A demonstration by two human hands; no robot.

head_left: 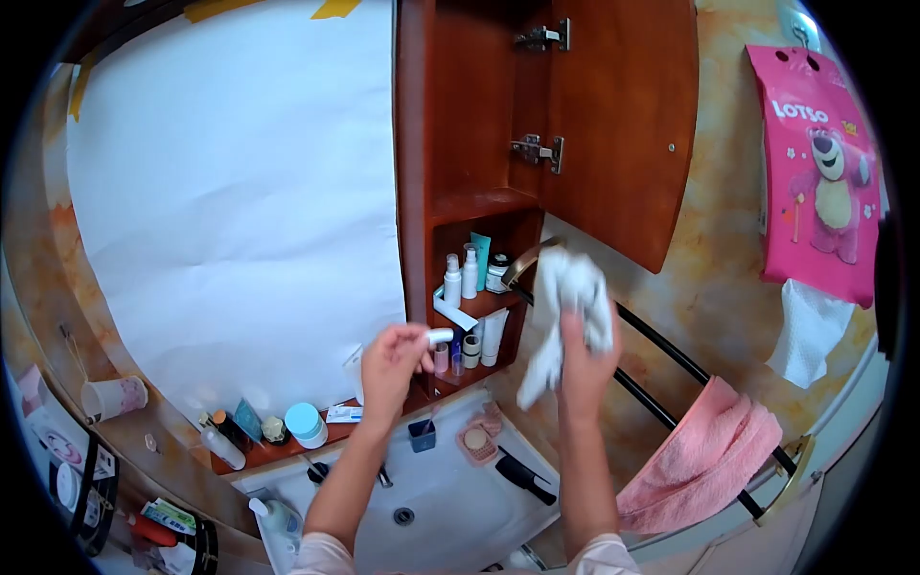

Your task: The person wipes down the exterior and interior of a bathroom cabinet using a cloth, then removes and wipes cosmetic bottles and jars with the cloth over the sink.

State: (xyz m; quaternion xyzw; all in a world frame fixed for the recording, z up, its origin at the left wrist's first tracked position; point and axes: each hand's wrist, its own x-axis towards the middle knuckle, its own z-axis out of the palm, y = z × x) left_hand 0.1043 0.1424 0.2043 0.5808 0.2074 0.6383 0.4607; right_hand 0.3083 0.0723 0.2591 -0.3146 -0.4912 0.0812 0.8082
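Note:
My left hand (391,362) is closed around a small white cylindrical item (439,335), in front of the lower shelf; its exact kind is hard to tell. A white cloth (567,287) hangs bunched up in my right hand (586,366), slightly blurred. Just beyond my left hand, the shelf holds white pump bottles (452,280), a teal tube (481,257), a dark jar with a white lid (497,272), a white tube (494,335) and a pink-topped small bottle (441,358). A white tube-like item (454,310) lies tilted on the middle shelf edge.
The wooden cabinet door (618,125) stands open above. A pink towel (704,455) hangs on the black rail (661,355) at right, below a pink tissue pack (815,172). Beneath are the sink (446,517), a black comb (525,481) and a blue-lidded jar (306,424).

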